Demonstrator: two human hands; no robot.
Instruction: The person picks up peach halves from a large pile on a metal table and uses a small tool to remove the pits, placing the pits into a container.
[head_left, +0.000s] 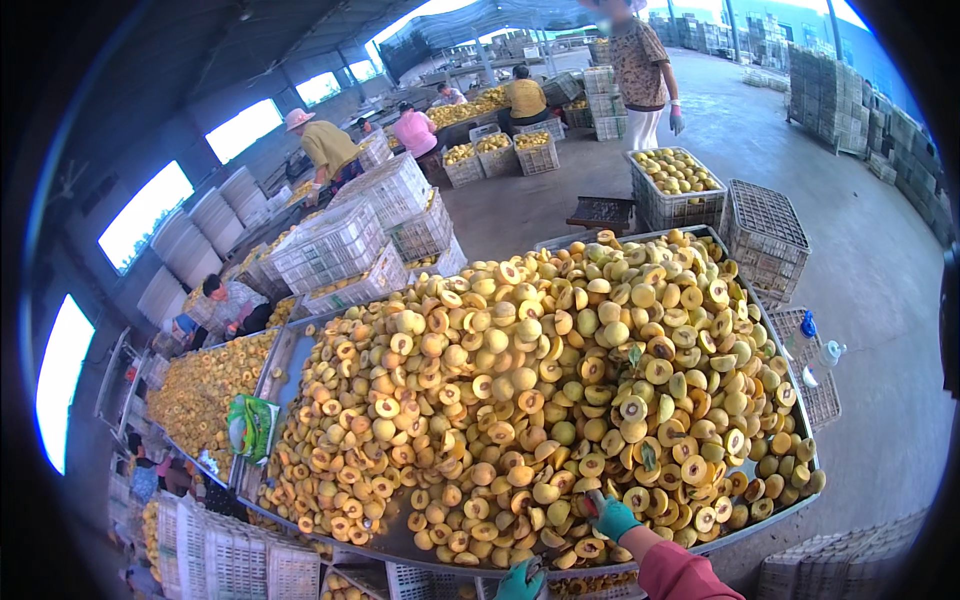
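A wide heap of halved yellow peaches (517, 375), many with pits showing, covers a metal-edged table (772, 330). My right hand (616, 519), in a green glove below a red sleeve, reaches over the heap's near edge. It is closed around a small tool (594, 501) with a red part; its exact kind cannot be told. My left hand (520, 580), also green-gloved, is at the table's near rim, partly cut off by the bottom of the picture. Whether it holds anything is unclear. Two green leaves (649, 456) lie among the fruit.
Plastic crates (330, 247) are stacked beyond the table; a crate of peaches (675, 196) stands at its far right corner. Two bottles (825, 356) rest on a crate at right. A green bag (253, 429) lies at left. Several people sit or stand farther off.
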